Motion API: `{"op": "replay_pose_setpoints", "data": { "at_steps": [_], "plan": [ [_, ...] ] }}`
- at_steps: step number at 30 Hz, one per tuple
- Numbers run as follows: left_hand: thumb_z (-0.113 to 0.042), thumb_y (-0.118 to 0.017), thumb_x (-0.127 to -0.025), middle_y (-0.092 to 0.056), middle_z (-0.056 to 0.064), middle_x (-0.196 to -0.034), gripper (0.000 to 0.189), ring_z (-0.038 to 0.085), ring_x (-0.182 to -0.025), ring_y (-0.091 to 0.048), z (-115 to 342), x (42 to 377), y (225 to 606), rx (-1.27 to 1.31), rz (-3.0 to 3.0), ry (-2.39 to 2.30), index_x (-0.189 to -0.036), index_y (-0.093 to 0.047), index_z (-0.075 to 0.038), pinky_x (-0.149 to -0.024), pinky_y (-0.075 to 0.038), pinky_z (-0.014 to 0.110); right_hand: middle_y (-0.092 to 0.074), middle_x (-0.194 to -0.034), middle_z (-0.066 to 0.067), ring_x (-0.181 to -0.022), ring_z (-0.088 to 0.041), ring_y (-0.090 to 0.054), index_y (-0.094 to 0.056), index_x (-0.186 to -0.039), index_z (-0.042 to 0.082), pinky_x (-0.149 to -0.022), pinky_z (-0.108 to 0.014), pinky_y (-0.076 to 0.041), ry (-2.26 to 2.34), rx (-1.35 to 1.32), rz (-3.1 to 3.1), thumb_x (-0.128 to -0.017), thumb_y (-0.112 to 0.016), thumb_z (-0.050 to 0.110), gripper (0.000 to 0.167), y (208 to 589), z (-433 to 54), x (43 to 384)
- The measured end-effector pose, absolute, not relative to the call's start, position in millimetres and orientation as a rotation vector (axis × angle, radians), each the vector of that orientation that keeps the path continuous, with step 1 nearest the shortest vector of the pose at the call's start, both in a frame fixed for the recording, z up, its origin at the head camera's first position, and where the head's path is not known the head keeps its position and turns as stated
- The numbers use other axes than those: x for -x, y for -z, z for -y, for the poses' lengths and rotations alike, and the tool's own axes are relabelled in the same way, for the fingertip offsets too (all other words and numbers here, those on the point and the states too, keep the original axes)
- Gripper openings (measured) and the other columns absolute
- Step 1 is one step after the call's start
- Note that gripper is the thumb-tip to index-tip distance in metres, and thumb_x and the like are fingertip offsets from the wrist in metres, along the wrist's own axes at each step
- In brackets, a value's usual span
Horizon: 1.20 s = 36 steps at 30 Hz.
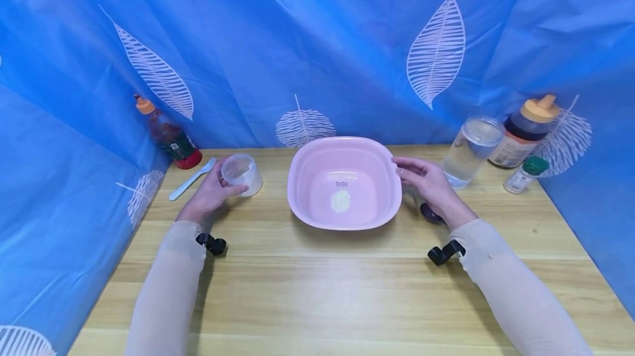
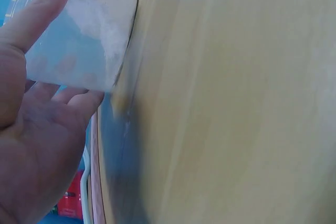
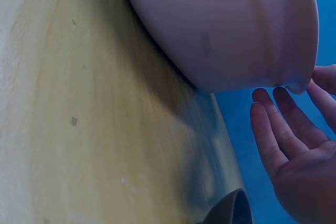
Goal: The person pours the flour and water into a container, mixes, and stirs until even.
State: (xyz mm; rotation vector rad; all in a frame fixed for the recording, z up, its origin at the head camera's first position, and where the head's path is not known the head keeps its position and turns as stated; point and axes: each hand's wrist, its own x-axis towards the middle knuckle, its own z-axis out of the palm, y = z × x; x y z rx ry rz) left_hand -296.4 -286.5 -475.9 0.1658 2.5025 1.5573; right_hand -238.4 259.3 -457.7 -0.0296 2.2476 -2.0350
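Observation:
My left hand (image 1: 210,190) grips a clear plastic cup (image 1: 248,174), its thumb on one side and its fingers on the other. White powder shows in the bottom of that cup (image 2: 84,35) in the left wrist view. A pink basin (image 1: 310,201) sits in the middle of the wooden table. On the basin's floor lies a small patch of white powder (image 1: 340,201). At the basin's right rim, my right hand (image 1: 429,185) holds the edge between thumb and fingertips; the right wrist view shows fingertips (image 3: 283,95) just under the rim.
A red sauce bottle (image 1: 173,141) and a pale fork (image 1: 192,179) are at left. On the right stand a clear container of liquid (image 1: 466,152), a dark sauce bottle (image 1: 521,133) and a green-capped jar (image 1: 526,175). A dark spoon (image 1: 430,213) lies beneath the right wrist.

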Motion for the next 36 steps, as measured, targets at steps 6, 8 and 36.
{"op": "replay_pose_setpoints", "data": {
  "at_steps": [6, 8, 36],
  "plan": [
    [-0.022, -0.082, -0.098, -0.035, 0.021, -0.171, 0.097, 0.041, -0.162, -0.030, 286.5, 296.1, 465.5, -0.124, -2.499, -1.502, -0.171, -0.019, -0.009, -0.134, -0.022, 0.061, -0.074, -0.118, 0.019, -0.106, 0.001, -0.074, -0.057, -0.151, -0.003, -0.095, -0.024, -0.062, 2.039, 0.024, -2.248, -0.106, -0.071, 0.022, 0.053, 457.5, -259.7, 238.8],
    [-0.020, -0.080, -0.099, -0.034, 0.023, -0.172, 0.097, 0.042, -0.162, -0.030, 286.2, 295.4, 462.9, -0.117, -2.480, -1.507, -0.171, -0.017, -0.007, -0.133, -0.023, 0.061, -0.074, -0.118, 0.019, -0.107, 0.001, -0.074, -0.057, -0.151, -0.003, -0.095, -0.024, -0.062, 2.038, 0.027, -2.248, -0.106, -0.071, 0.022, 0.053, 457.7, -259.6, 239.1],
    [-0.034, -0.082, -0.098, -0.035, 0.017, -0.172, 0.101, 0.041, -0.161, -0.032, 293.0, 294.3, 478.2, -0.213, -2.486, -1.495, -0.173, -0.017, -0.017, -0.132, -0.024, 0.064, -0.073, -0.117, 0.021, -0.105, 0.001, -0.074, -0.056, -0.151, -0.006, -0.094, -0.023, -0.062, 2.050, 0.029, -2.249, -0.106, -0.070, 0.020, 0.053, 460.5, -258.4, 239.5]
  ]
}}
